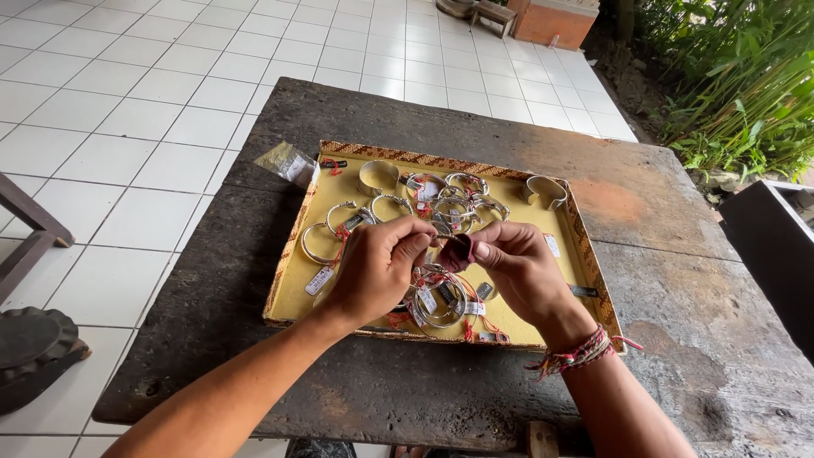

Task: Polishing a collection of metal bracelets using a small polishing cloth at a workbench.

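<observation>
White floor tiles surround a dark, weathered wooden table (661,280) bearing a jewellery tray.

Lined in yellow with a patterned brown rim, the shallow tray (585,254) holds many silver bangles (454,203) with small tags, and a wide silver cuff (545,192) lies at its far right. Over the tray's near middle, the left hand (373,267) and right hand (517,267) meet, each pinching closed on a small dark maroon piece (456,252) held between their fingertips, above a tagged bangle cluster.
</observation>
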